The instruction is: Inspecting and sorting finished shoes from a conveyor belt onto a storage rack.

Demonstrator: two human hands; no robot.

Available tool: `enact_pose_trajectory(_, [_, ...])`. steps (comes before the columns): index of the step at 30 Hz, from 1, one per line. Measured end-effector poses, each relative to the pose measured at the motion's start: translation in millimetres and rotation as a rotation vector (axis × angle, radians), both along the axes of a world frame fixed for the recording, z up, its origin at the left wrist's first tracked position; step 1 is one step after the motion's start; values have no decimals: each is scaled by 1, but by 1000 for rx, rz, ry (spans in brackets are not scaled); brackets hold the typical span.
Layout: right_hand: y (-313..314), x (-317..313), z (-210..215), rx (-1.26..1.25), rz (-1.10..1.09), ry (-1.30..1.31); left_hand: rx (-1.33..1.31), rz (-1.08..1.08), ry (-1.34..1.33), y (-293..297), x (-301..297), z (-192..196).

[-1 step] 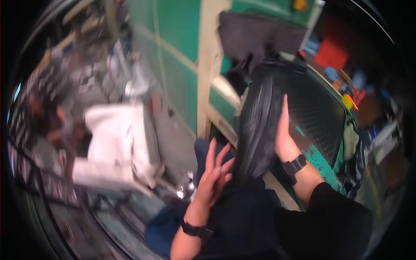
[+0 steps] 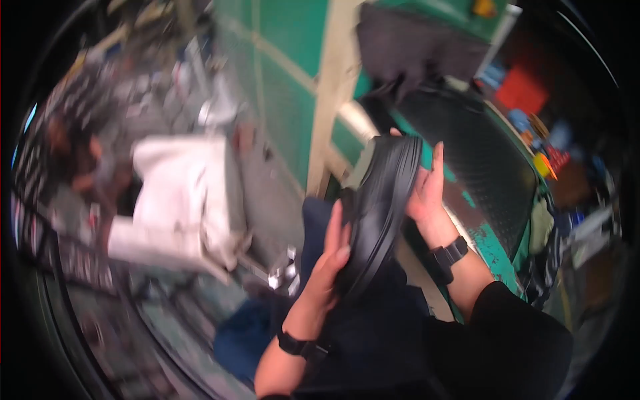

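Note:
A long black piece shaped like a shoe sole (image 2: pixel 383 207), with a ridged, layered edge, stands tilted between my two hands. My left hand (image 2: pixel 323 270) presses against its lower left side, fingers stretched up along it. On the upper right side, my right hand (image 2: pixel 427 197) holds it, with one fingertip showing past its top end. Part of each hand is hidden behind the piece. Both wrists wear black bands. Dark cloth (image 2: pixel 373 333) lies over my lap beneath it.
A black textured mat (image 2: pixel 480 153) covers a worn green surface to the right, with dark grey cloth (image 2: pixel 413 47) at its far end. A pale post (image 2: pixel 327 113) rises ahead. White cloth (image 2: pixel 180 180) lies over a bulky thing at left. A person (image 2: pixel 87 160) appears blurred at far left.
The black piece has tilted and come lower and toward me. My left hand, apart from it before, now touches its side. My right hand has shifted slightly left and its fingers now reach behind.

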State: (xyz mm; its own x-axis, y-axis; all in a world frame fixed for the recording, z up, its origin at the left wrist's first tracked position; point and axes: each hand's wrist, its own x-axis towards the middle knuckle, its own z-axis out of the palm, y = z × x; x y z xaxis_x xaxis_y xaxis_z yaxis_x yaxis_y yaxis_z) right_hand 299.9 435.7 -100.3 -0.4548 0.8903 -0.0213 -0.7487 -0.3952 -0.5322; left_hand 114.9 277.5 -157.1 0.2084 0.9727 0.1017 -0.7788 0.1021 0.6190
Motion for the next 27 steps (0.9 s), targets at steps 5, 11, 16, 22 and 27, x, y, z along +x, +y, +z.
enact_pose_trajectory(5, [-23,-71,-133,-136,310,-212,-390,221,-145,-79,2,-55])
enact_pose_trajectory(11, [-42,-89,-207,-337,488,-398,-617,354,-403,-122,-1,-114])
enact_pose_trajectory(16, [-34,-115,-229,-403,522,-642,-704,458,-673,-117,-9,-136])
enact_pose_trajectory(22, [-39,-137,-240,-454,619,-588,-795,518,-563,-121,-28,-116])
enact_pose_trajectory(27, [-45,-147,-228,-412,704,-578,-825,479,-121,-138,-48,-131])
